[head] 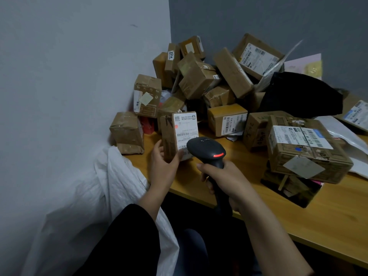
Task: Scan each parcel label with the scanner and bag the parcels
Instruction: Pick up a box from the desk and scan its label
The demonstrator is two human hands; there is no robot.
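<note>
My left hand (pixel 162 162) grips a small brown parcel (pixel 175 134) by its lower end, holding it upright above the table's front left corner. Its white label (pixel 186 130) with barcodes faces me. My right hand (pixel 225 179) grips the handle of a black scanner (pixel 207 151). The scanner's head sits just right of the parcel's lower part, its red light lit, and covers the label's bottom corner. A white woven bag (pixel 103 196) hangs at the table's left edge, below my left arm.
A heap of several brown cardboard parcels (pixel 199 80) fills the corner of the wooden table (pixel 298 216). A large labelled box (pixel 304 150) rests on a dark box at right. A black poly bag (pixel 298 96) and white mailers lie behind. Walls close off the left and back.
</note>
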